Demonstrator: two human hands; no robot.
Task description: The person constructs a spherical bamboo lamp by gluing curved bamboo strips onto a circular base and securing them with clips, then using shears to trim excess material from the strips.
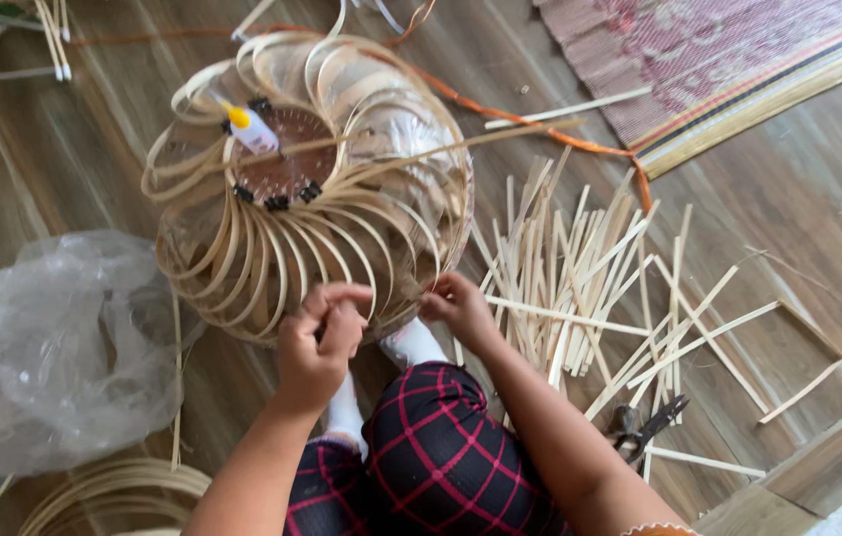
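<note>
Bamboo-strip round lantern frame [312, 189] lies on the wooden floor [798, 199] against our knees. Our left hand [317, 342] and right hand [458, 306] pinch strips at its near rim; we judge steady, even tension keeps curves matched.

A single head-worn camera looks steeply down from just above the seated person, facing forward over the plaid-trousered knees [441, 457] at six o'clock onto the brown wood-plank floor [798, 199]. It sits close: forearms enter from the bottom edge, and the round woven bamboo-strip frame [302, 179] fills the eleven o'clock area. No second view exists.
</note>
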